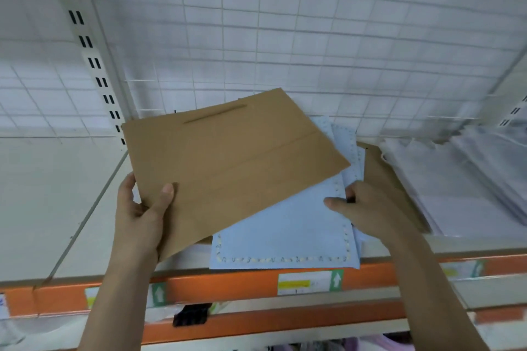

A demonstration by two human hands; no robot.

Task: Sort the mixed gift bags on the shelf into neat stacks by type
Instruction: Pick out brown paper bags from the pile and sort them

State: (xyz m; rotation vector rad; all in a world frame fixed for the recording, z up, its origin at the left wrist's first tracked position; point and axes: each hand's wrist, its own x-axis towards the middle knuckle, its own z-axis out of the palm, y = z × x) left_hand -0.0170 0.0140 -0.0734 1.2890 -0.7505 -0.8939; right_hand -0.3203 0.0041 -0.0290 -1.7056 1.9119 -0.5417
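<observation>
The flat brown paper gift bag (228,162) hid much of the pale blue stitched-edge bags (285,234) beneath. Your left hand (142,216) pinched its near corner, thumb on top; your right hand (368,208) gripped the blue stack's edge on the shelf (42,194).

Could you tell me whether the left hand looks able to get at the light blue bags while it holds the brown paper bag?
Probably not as things stand: the left hand grips the brown paper bag, which lies tilted over much of the light blue bags. The right hand already rests on them.
</observation>
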